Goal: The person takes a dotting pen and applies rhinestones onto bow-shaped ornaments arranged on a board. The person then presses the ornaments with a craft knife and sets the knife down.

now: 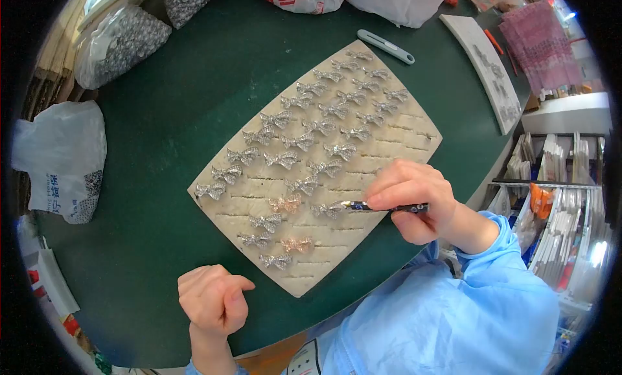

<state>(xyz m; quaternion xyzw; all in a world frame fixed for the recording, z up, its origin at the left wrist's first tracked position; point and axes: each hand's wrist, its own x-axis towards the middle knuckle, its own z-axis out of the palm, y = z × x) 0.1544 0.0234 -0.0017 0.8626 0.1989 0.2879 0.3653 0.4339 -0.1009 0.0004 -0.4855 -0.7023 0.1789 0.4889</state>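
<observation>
My right hand [418, 197] grips slim, dark-patterned tweezers [395, 207]. Their silver tip meets a silver bow-shaped ornament [326, 210] set in a pale slotted board [382, 164]. Rows of similar silver bows [298, 140] stand in the board's slits, several at the far end and along the left side. Two pinkish bows, one near the middle [285, 203] and one lower down [297, 245], sit among them. Off the board's lower left edge, my left hand [214, 300] is curled with the fingers folded in, and nothing shows in it.
A grey-green cutter [385, 46] lies beyond the board on the green table [155, 161]. Another pale board [483, 70] with metal pieces is at the right. Plastic bags [126, 45] of small parts stand at the left, more bags [402, 2] at the back. A rack of packets [557, 161] fills the right.
</observation>
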